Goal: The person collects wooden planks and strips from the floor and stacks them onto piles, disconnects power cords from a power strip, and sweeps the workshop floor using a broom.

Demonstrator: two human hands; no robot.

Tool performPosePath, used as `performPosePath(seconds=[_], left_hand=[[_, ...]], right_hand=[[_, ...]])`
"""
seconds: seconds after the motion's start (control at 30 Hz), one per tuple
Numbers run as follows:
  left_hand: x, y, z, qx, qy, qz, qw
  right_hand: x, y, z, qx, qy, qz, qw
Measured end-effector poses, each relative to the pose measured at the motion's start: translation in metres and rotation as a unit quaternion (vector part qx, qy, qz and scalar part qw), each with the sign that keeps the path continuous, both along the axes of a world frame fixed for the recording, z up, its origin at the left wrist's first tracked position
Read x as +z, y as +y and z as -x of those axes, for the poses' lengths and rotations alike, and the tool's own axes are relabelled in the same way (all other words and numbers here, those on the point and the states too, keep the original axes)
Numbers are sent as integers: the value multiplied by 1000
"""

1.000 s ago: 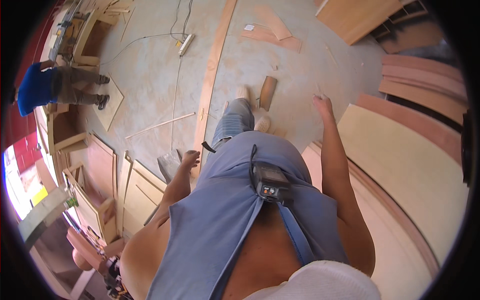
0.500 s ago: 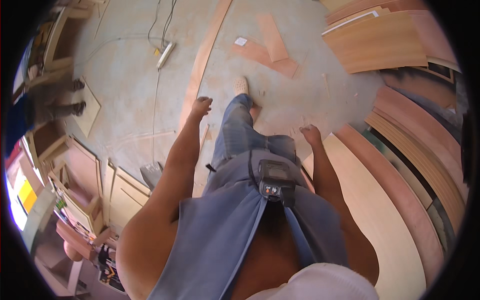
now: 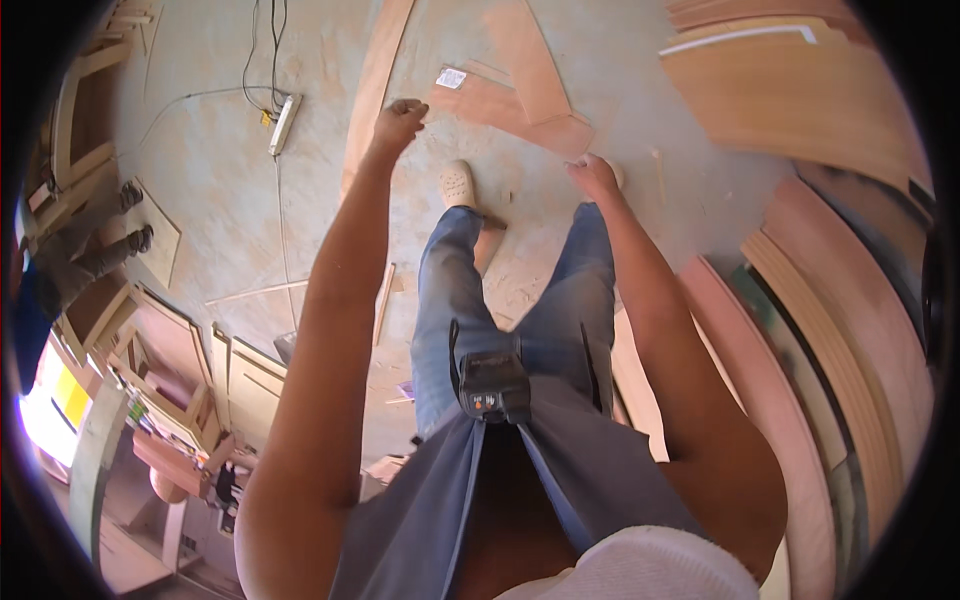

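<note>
My left hand (image 3: pixel 402 122) is held out in front of me with its fingers curled in. It appears above the edge of a long wooden strip (image 3: pixel 385 50) on the floor, and I see nothing in it. My right hand (image 3: pixel 594 175) is also loosely closed, with nothing visible in it, over my right shoe. Just ahead of the hands lie two thin reddish wood panels, one long panel (image 3: pixel 535 70) overlapping a second panel (image 3: pixel 500 112). A white label (image 3: pixel 451 78) sits on the second panel.
A power strip (image 3: pixel 285 124) with cables lies on the floor at the left. Wooden frames (image 3: pixel 165 375) stand at the lower left. Stacked wood sheets (image 3: pixel 790 85) and leaning boards (image 3: pixel 830 330) line the right side. Another person's legs (image 3: pixel 90 250) show at far left.
Both hands have moved forward and up in the view, closer to the wood panels. My right foot has come forward beside the left. The floor objects have shifted left in view.
</note>
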State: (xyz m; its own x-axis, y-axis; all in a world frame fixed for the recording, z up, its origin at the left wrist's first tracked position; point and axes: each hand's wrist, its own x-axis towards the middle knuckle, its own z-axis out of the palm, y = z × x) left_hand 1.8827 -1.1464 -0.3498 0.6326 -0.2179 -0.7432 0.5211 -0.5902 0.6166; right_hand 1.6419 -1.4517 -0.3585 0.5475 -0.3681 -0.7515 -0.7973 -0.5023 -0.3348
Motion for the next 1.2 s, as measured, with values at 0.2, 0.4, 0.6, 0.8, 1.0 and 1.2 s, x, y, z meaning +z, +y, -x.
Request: performPosePath(seconds=[0.2,0.4,0.6,0.8,1.0,1.2], left_hand=[[-144,-15,126,106,83,-28,991],[-214,-85,239,152,240,-113,952],[-268,-143,227,387,229,-37,893],[-323,-168,192,491,209,-63,843],[-328,-177,182,492,255,-26,832],[-327,-165,183,508,168,34,844]], right_hand=[[-103,-26,-55,50,-7,100,994],[-178,-43,-81,-19,59,84,995],[-247,-54,-100,-14,11,106,994],[-296,-44,-107,-15,27,135,990],[-316,-41,-93,-16,-43,188,981],[-330,-44,-78,-45,-77,-27,996]])
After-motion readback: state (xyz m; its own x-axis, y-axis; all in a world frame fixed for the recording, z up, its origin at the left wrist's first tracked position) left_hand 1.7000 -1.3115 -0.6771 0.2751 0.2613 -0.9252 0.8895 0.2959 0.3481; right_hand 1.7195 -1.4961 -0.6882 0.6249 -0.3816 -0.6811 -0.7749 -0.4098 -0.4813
